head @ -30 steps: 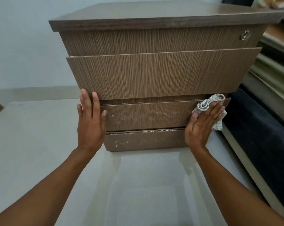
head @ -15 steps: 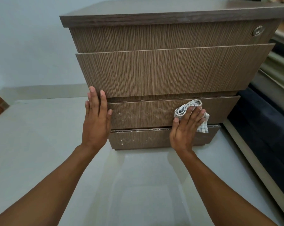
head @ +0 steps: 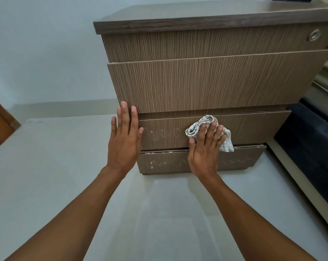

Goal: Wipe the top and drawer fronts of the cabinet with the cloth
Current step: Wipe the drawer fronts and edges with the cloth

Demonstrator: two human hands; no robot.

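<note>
The checked cloth [head: 194, 128] is lying bunched against the second-lowest drawer front [head: 253, 127], about midway along it. You are pressing it there with your right hand [head: 204, 147], fingers stretched flat over it rather than curled round it. Being soft, light and limp, it is likely to slide and roll up under the palm, so you are better off spreading it and bearing down through the whole hand. One corner is hanging loose to the right. Whitish smears [head: 159, 132] are showing on that front to the left of the cloth, and more on the bottom drawer front [head: 178, 163] below. Your left hand [head: 124, 140] is lying flat and open, holding nothing, against the left front edge of the cabinet [head: 206, 85], seemingly bracing it. The panels are looking stiff and smooth, so firm pressure should be doing no harm. The cabinet is standing on a pale floor [head: 65, 166], with a round lock [head: 313, 34] sitting at its upper right
</note>
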